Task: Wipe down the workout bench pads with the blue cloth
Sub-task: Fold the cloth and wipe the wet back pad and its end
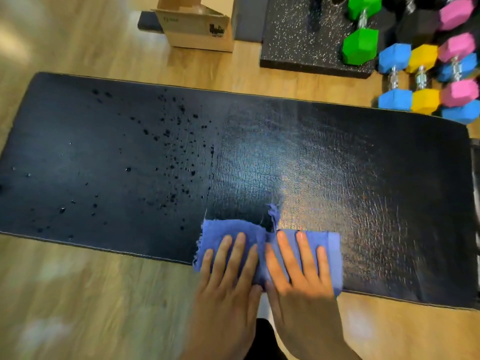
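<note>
Head view, and the blue cloth (220, 229) is down on the near edge of the bench pad (350, 157), about midway along it, its lower hem hanging over the side. Both hands are flat on top with fingers straight, left hand (228, 276) and right hand (298, 271) side by side and touching, pressing rather than gripping.

Now the score. From the cloth over to the right end the pad shows a streaky wet sheen with no beads, which reads as wiped. Left of a clear line through the middle, spray droplets (179, 152) sit scattered and untouched, thinning out toward the far left end. So I'd call it roughly half of this pad done, the left half to go. Whether the dark strip at the right frame edge is a second pad, I can't tell.

The count: one cloth, two hands, one pad in full view. Beyond it on the wooden floor (78, 294), one cardboard box (197, 32), one speckled black mat (298, 35), and a cluster of dumbbells (394, 79): one green, one yellow, blue and pink ones cut by the frame, so no firm total
</note>
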A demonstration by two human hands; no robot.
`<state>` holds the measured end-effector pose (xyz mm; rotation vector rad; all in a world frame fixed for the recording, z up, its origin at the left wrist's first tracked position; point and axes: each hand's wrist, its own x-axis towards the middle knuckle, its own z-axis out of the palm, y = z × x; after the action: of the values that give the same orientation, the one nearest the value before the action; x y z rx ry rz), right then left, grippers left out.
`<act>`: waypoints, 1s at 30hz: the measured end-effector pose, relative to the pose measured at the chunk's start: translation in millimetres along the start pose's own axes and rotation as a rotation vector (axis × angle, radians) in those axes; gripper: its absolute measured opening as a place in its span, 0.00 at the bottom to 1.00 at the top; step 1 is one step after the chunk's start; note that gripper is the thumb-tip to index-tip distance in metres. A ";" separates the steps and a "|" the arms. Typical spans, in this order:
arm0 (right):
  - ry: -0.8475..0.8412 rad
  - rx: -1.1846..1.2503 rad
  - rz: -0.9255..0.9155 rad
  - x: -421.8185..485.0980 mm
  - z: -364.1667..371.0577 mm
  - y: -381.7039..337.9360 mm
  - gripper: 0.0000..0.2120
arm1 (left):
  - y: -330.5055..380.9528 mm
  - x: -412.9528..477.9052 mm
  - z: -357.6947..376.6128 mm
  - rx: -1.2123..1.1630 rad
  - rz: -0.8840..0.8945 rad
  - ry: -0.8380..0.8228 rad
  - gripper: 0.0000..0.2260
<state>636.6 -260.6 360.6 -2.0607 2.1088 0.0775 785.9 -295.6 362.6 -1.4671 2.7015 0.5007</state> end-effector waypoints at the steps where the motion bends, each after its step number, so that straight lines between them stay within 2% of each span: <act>1: 0.000 0.008 0.011 0.1 1.7 0.3 0.27 | -2.3 3.6 -1.8 0.001 -0.005 -0.001 0.25; 4: -0.020 0.050 0.023 6.9 -1.4 2.1 0.30 | -6.8 17.7 -5.8 0.015 0.000 -0.024 0.27; 7: -0.018 0.080 -0.042 13.0 -6.1 7.1 0.32 | -11.0 22.0 -8.0 0.011 0.034 -0.044 0.27; 10: -0.038 0.088 -0.078 38.1 -16.9 17.7 0.31 | -12.9 42.1 -18.5 -0.011 -0.006 -0.050 0.26; 17: 0.055 0.037 0.030 190.4 -36.4 49.9 0.29 | -45.1 199.7 -47.6 0.056 -0.138 -0.006 0.27; 21: 0.035 0.021 0.057 236.9 -44.5 58.7 0.29 | -53.4 244.3 -61.7 0.071 -0.193 -0.050 0.26; 25: 0.046 0.057 0.084 219.8 -42.6 45.6 0.28 | -46.6 225.4 -57.6 0.044 -0.205 -0.020 0.26; 30: 0.018 0.006 0.054 132.8 -26.7 -1.5 0.28 | -39.7 117.5 -36.6 -0.004 -0.215 0.033 0.26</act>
<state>633.5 -395.9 364.0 -2.0089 2.1724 0.0610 757.9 -421.8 366.2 -1.7544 2.5252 0.4742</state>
